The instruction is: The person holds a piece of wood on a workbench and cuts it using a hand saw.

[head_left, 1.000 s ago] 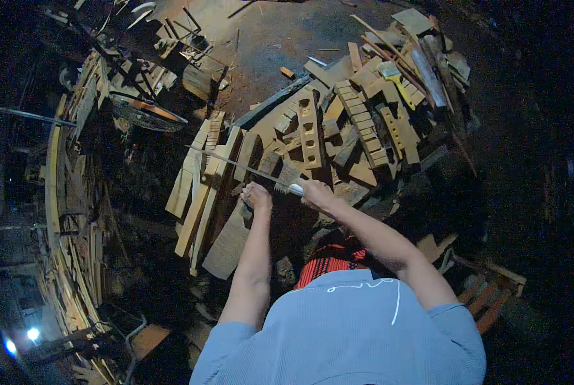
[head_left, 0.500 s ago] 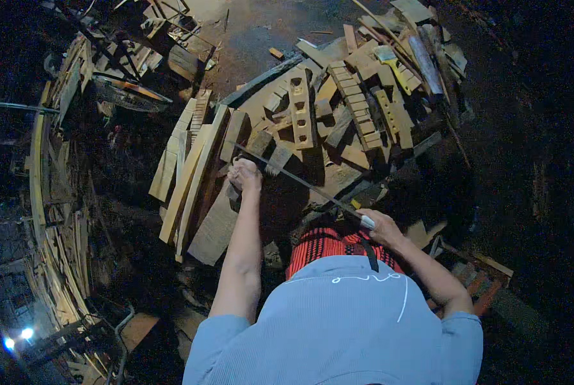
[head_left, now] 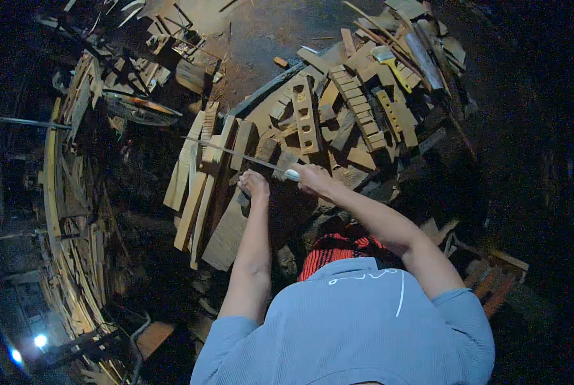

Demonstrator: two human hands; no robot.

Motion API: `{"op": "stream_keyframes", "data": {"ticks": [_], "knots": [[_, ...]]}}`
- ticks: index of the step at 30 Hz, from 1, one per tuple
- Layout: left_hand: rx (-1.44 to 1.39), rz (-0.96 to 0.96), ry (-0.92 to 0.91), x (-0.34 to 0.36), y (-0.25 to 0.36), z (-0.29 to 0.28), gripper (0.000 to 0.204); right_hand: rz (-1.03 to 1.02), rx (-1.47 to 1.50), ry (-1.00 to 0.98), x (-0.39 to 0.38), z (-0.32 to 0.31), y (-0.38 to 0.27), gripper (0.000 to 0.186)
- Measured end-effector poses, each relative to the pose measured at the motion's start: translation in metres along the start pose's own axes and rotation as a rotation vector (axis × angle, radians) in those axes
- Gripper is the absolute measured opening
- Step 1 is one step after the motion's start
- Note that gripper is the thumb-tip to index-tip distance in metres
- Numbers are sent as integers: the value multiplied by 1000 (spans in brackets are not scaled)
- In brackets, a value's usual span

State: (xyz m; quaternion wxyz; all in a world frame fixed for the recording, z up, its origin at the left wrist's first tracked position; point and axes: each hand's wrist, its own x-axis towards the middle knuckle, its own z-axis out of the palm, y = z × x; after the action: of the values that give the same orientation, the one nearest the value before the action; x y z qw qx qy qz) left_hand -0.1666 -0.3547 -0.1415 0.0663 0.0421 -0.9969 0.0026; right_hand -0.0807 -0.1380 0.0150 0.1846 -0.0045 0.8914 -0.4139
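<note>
My right hand (head_left: 314,179) is closed round the white handle of a long, thin-bladed tool (head_left: 245,155). Whether it is a saw or a file I cannot make out. Its blade slants up to the left, past my left hand, over small wood blocks and long planks (head_left: 200,202). Below the blade, my left hand (head_left: 255,185) has its fingers curled at a dark wood edge; what they grip is hidden. Just beyond lies a small wood block (head_left: 266,150). A wide board (head_left: 226,234) slopes toward me beside my left forearm.
Ahead lie a wooden bar with square holes (head_left: 305,119), a curved row of small blocks (head_left: 359,106), a yellow strip with holes (head_left: 388,115) and a yellow-handled brush (head_left: 393,64). Stacked strips (head_left: 75,276) and a round wire guard (head_left: 142,109) stand left.
My right hand has pushed the bladed tool forward and left, so its handle is now close to my left hand and its tip reaches over the planks. My left hand stays at the same wood.
</note>
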Motion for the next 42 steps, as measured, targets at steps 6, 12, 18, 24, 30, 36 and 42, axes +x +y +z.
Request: {"op": "stream_keyframes", "data": {"ticks": [6,12,18,24,30,36,42], "knots": [[-28,-28,-49,0,1,11,12,95,217,-59,-46,13,23,44],[13,207,173,-7,3,-14,8,80,150,40,-144,-9,57,50],[23,-6,-70,-2,22,-44,10,58,217,51,-173,-17,76,42],[-9,-72,-214,2,27,-58,8,27,73,111,-164,-22,76,41],[49,74,-48,-7,25,-66,7,77,30,3,-110,-25,47,30],[-96,-67,-67,2,19,-52,9,4,-14,101,-5,11,-2,40],[298,162,-50,1,0,-16,13,-77,-48,156,-42,10,25,33]]}}
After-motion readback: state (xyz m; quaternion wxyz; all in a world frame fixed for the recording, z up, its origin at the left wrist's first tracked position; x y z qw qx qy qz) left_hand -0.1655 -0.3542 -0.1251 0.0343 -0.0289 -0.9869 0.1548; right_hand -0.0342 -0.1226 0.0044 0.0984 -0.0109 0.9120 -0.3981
